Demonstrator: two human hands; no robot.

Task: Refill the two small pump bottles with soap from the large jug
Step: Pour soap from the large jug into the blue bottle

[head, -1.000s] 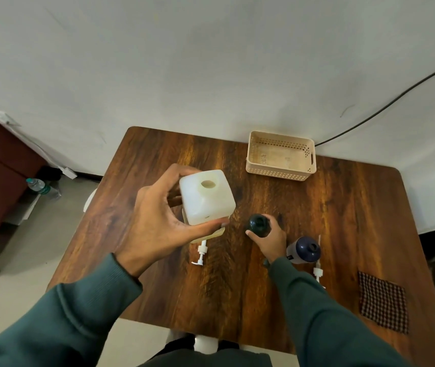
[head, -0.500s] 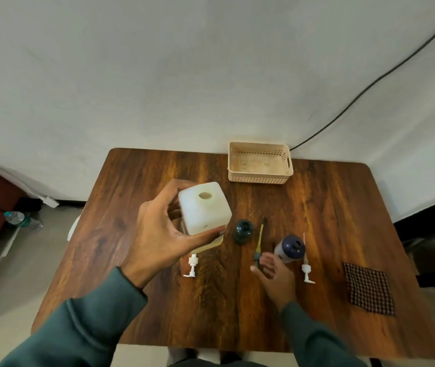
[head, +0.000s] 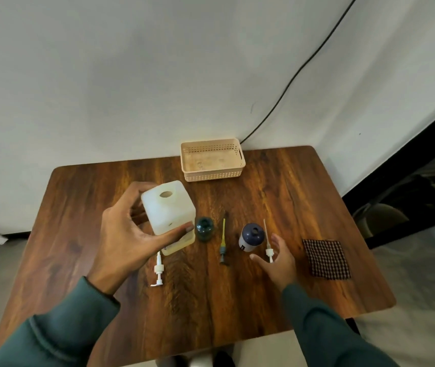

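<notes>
My left hand (head: pixel 129 239) grips the large white jug (head: pixel 168 207), which is upright with its round mouth uncapped. Just right of the jug stands a dark green bottle (head: pixel 204 228) with its neck uncovered. Further right stands a white bottle with a navy top (head: pixel 251 236), also without a pump. My right hand (head: pixel 280 258) hovers with fingers spread just right of the navy bottle, holding nothing. Three pump heads lie on the table: a white one (head: pixel 158 270) below the jug, a yellow-tubed one (head: pixel 223 242) between the bottles, a white one (head: pixel 268 246) by my right hand.
A beige perforated basket (head: pixel 212 174) sits at the back edge of the wooden table (head: pixel 211 300). A checked cloth (head: pixel 326 258) lies at the right. A black cable runs along the wall behind the basket.
My right hand let go of the green bottle and moved right, to beside the navy-topped bottle. My left hand kept its hold on the jug. The view tilted up and shifted.
</notes>
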